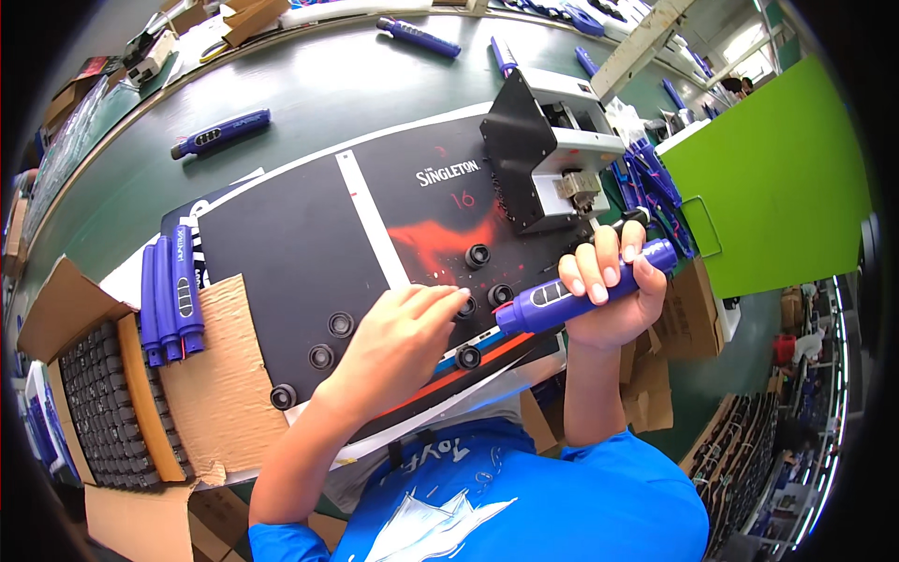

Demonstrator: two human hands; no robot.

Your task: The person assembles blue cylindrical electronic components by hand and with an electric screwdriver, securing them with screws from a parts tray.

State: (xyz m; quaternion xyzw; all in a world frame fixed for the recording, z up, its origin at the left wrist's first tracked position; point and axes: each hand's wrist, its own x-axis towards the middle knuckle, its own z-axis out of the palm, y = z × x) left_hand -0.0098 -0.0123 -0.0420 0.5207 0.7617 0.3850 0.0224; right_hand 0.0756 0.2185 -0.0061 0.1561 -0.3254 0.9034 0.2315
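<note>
My right hand (613, 290) is wrapped round a blue cylindrical handle (548, 305) with a dark button panel, held tilted above the black mat (281, 248). A small pinkish-red bit shows at the handle's lower left end. My left hand (403, 342) reaches over the mat with its fingers bunched together. Its fingertips are at a round black cap (466, 307), which they partly hide. Similar caps lie around: one beyond it (478, 256), one by the handle's end (500, 295), one nearer me (468, 357), and several left of my left hand (341, 324).
A black-and-white bench machine (562, 150) stands at the mat's far right. Blue handles (187, 290) lie on cardboard at left, beside an open carton of black parts (98, 403). Another handle (221, 133) lies on the green bench. A bright green panel (777, 178) rises at right.
</note>
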